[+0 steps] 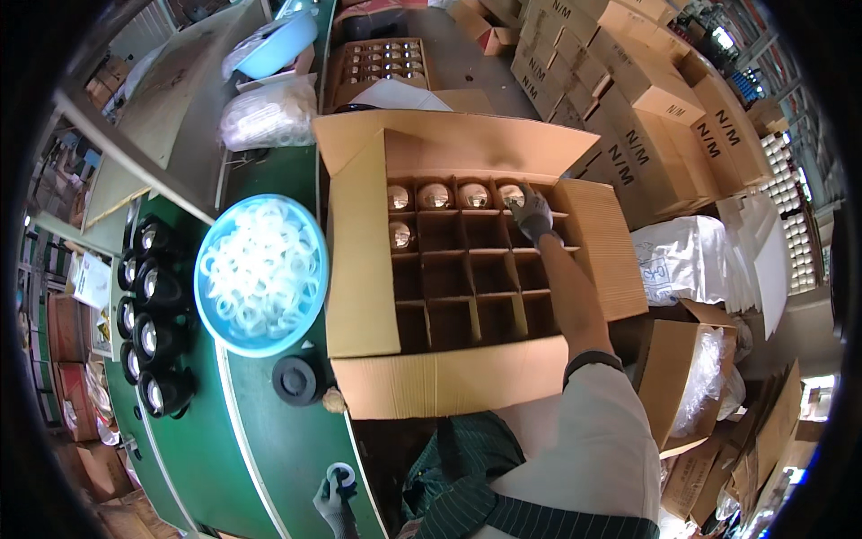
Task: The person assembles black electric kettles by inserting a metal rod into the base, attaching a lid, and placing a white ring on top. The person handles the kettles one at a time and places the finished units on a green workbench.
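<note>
An open cardboard box (449, 382) with a grid of dividers lies in front of me. Shiny, round-topped metallic pieces (435, 196) fill cells along its far row, and another sits in the second row at the left. My right hand (536, 217), in a grey glove, reaches into the far right corner, its fingers curled at a shiny dome (511, 195); part of their grip is hidden. Low in the view, my gloved left hand (334, 508) pinches a white ring (341, 474) above the green tabletop.
Left of the box stands a blue basin (199, 292) heaped with translucent white rings. Black lamp-like housings (162, 286) line the green table (256, 422), and a black disc (296, 380) lies beside the box. Stacked cartons (620, 108) and a plastic-filled carton (669, 373) stand at right.
</note>
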`<action>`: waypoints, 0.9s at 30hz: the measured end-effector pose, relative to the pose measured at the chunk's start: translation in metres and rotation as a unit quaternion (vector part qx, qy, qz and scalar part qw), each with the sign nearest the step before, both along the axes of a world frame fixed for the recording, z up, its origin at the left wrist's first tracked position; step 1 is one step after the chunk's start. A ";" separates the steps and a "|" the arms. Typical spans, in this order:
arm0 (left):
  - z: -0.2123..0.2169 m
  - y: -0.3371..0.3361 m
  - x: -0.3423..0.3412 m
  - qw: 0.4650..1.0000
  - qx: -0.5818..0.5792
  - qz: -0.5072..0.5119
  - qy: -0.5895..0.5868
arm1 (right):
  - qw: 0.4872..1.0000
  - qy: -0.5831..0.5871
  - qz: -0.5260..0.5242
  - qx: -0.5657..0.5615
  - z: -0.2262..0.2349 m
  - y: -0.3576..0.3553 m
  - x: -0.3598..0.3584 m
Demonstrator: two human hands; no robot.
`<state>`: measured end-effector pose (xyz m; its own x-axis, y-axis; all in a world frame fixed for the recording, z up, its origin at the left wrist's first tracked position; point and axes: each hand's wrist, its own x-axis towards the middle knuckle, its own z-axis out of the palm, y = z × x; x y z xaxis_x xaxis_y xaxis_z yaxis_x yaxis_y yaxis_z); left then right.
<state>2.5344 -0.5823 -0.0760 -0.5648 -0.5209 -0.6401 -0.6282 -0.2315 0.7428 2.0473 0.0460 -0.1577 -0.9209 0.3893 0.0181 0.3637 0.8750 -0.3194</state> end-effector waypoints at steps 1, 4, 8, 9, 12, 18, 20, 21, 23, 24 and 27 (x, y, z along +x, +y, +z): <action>0.009 0.007 -0.002 1.000 -0.005 0.007 -0.006 | 0.995 -0.059 0.078 0.037 0.001 0.000 -0.022; -0.003 0.033 -0.063 0.995 0.030 -0.096 0.013 | 0.946 -0.171 0.250 0.112 -0.030 0.147 -0.062; 0.055 0.073 -0.091 0.995 -0.026 -0.092 -0.015 | 0.893 -0.302 0.322 0.089 0.004 0.062 -0.100; 0.053 0.078 -0.099 0.995 -0.018 -0.094 -0.011 | 0.890 -0.309 0.319 0.102 0.014 0.064 -0.101; 0.067 0.100 -0.126 0.996 -0.011 -0.094 -0.001 | 0.892 -0.308 0.303 0.135 0.036 0.055 -0.093; 0.082 0.121 -0.126 0.993 -0.039 -0.108 0.009 | 0.940 -0.227 0.152 0.206 -0.003 0.017 -0.080; 0.084 0.127 -0.122 0.995 -0.045 -0.087 0.021 | 0.949 -0.203 0.151 0.190 -0.007 0.016 -0.077; 0.086 0.130 -0.124 0.995 -0.057 -0.077 0.024 | 0.950 -0.194 0.150 0.193 -0.006 0.018 -0.076; 0.090 0.132 -0.132 0.996 -0.064 -0.059 0.037 | 0.957 -0.184 0.124 0.189 -0.006 0.038 -0.072; 0.093 0.131 -0.127 0.996 -0.060 -0.036 0.051 | 0.956 -0.143 0.120 0.227 0.008 0.022 -0.063; 0.100 0.128 -0.129 0.995 -0.027 0.029 0.091 | 0.975 -0.098 0.032 0.195 0.053 0.025 -0.046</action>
<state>2.4057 -0.4543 0.0239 -0.6365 -0.5874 -0.4999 -0.4683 -0.2207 0.8556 2.0016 0.0709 -0.1043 -0.9438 0.3296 -0.0264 0.3249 0.9391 0.1118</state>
